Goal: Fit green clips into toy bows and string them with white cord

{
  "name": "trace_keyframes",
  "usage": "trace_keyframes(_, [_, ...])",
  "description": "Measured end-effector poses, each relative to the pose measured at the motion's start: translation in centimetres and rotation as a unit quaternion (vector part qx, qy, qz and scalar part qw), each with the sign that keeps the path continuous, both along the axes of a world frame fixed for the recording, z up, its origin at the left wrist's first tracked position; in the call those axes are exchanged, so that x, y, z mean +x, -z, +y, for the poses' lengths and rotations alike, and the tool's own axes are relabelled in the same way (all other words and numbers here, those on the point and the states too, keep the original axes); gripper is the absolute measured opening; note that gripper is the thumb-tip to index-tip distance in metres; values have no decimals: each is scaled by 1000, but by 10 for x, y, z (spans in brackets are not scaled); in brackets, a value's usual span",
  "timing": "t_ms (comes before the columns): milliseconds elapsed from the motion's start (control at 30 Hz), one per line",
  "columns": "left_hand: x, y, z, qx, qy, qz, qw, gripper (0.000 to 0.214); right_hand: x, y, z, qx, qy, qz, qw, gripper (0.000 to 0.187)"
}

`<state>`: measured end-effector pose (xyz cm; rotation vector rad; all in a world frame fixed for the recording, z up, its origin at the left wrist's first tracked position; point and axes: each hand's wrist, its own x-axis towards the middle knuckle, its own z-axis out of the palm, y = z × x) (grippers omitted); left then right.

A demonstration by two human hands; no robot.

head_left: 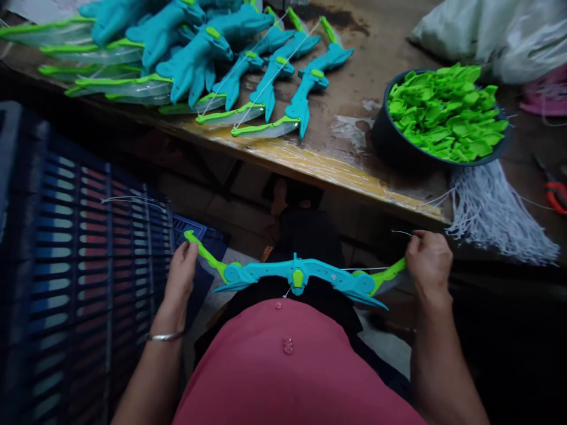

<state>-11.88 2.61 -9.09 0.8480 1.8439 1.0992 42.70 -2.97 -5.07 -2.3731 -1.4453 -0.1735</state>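
Note:
A toy bow [266, 270], turquoise in the middle with lime-green limbs, lies across my lap. My left hand [182, 265] is closed on its left limb, near the tip. At the other end, my right hand [429, 260] grips the right limb's tip, with fingers pinched together. A thin white string [365, 269] runs along the right half of the bow towards that hand, and a short loose end sticks out above the fingers. My right fingers hide the tip itself.
Several similar toy bows [305, 88] are heaped on the wooden table [354, 171]. A dark bowl [390, 139] holds green plastic pieces, with a bundle of white strings [500, 212] hanging beside it. Red-handled pliers [556, 195] lie far right; a blue crate [97, 254] stands left.

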Motion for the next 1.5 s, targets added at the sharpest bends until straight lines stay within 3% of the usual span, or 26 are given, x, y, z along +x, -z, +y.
trace_keyframes(67, [6,7,16,1,-4,-98,995,51,1,1,1,-3,-4,-6,1000,18])
trace_keyframes(167, [15,1,34,33,-34,-196,979,52,-1,0,0,-4,-2,-24,1000,15])
trace_keyframes(333, [26,-32,37,97,-71,-255,959,47,-15,-22,7,33,-40,-47,998,19])
trace_keyframes(467, [39,-66,27,152,-87,-280,944,55,-73,-55,35,81,-147,-14,986,24])
trace_keyframes(567, [56,-94,16,187,-55,-292,937,65,-153,-85,55,155,-319,89,931,20])
trace_keyframes(667, [77,-119,2,225,6,-299,927,70,-235,-110,64,138,-466,203,850,18])
trace_keyframes(800, [91,-137,-17,260,81,-335,902,70,-301,-130,61,89,-547,334,763,16])
trace_keyframes(900, [90,-140,-25,287,120,-350,884,71,-316,-139,55,100,-536,402,736,16])
trace_keyframes(1067, [84,-140,-32,330,196,-350,854,74,-325,-150,46,148,-488,422,749,16])
trace_keyframes(1200, [83,-137,-35,361,245,-339,834,75,-334,-153,38,171,-489,429,740,14])
trace_keyframes(1333, [84,-135,-38,372,225,-311,845,72,-339,-151,29,169,-511,430,725,12])
trace_keyframes(1500, [84,-137,-40,372,223,-287,854,70,-338,-148,25,154,-511,424,731,11])
